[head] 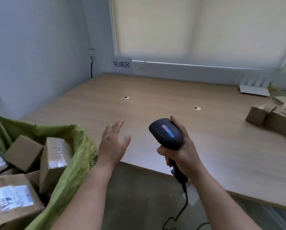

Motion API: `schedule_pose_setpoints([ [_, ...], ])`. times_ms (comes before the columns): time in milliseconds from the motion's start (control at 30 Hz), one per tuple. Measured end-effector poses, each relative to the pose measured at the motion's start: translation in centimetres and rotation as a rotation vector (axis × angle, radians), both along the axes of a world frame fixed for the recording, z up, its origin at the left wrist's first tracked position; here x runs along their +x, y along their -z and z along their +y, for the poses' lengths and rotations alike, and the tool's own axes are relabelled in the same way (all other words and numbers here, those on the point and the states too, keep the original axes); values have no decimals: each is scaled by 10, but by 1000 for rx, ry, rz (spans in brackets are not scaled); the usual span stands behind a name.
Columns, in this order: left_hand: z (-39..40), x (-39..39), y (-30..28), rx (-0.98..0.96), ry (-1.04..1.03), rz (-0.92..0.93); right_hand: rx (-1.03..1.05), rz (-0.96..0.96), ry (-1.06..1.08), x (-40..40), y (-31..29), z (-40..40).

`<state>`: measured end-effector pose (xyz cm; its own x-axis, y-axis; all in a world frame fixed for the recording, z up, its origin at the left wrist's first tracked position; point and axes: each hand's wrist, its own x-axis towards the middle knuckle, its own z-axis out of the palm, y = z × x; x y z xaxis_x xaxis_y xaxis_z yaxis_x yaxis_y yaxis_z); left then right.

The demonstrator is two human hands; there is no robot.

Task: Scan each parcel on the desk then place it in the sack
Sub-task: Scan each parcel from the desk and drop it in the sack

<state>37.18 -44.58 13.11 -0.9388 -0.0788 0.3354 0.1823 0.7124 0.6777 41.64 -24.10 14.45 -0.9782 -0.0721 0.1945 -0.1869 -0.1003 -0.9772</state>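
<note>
Sack (75,156) sits at far left, green and stuffed with scanned boxes, and the left hand (113,145) hovers empty beside it over the desk (155,100), fingers spread. Right hand (182,151) grips the scanner (166,135). Between parcels, I'd say: next comes a long reach to the unscanned parcels (271,117) at far right.

one scanner (167,133), one sack (69,173), two hands

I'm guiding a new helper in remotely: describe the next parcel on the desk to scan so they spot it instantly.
Follow the wooden desk to its far right edge. There, the small plain cardboard box stands nearest the centre, left of a larger, flatter carton.
</note>
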Motion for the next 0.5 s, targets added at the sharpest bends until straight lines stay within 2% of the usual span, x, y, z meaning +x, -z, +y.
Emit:
schedule_pose_setpoints([
  [500, 274, 34, 21, 4, 353, 47, 34, 31, 259, 89, 12, 244],
])
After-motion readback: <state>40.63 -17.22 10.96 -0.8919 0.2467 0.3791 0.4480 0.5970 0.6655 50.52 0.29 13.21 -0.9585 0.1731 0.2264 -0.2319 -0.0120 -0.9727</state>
